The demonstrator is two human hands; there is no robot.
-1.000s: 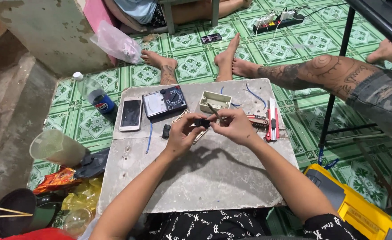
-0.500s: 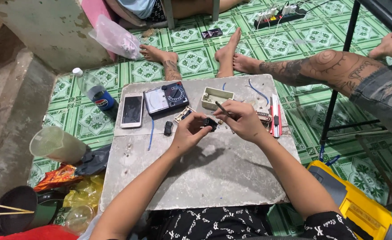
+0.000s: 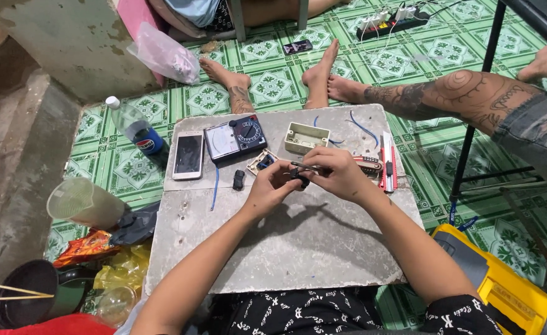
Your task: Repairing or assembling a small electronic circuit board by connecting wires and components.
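A: Head view, and your left hand [image 3: 272, 186] and right hand [image 3: 335, 174] meet over the far half of the tabletop [image 3: 298, 248], both on one small black part [image 3: 299, 175].

B: Your left fingers [image 3: 284, 177] pinch the part from below. Your right fingers [image 3: 313, 162] are pressed together around a thin dark tool [image 3: 302, 166] that lies across the part; what kind of tool, you cannot tell.

A: So the part is up off the tabletop, held between your hands, just this side of the open beige box [image 3: 306, 137].

B: Left of that box sits the meter [image 3: 235, 136], and the phone [image 3: 188, 155] lies face up beside it. A small black piece [image 3: 238, 180] and a blue wire [image 3: 215, 188] lie near your left hand.

A: Past your right hand, a red cutter [image 3: 387, 162] rests at the tabletop's edge.

B: Off the tabletop, a bottle [image 3: 138, 131] stands on the green tiled floor [image 3: 273, 84], and another person's tattooed leg [image 3: 453, 96] stretches across it.
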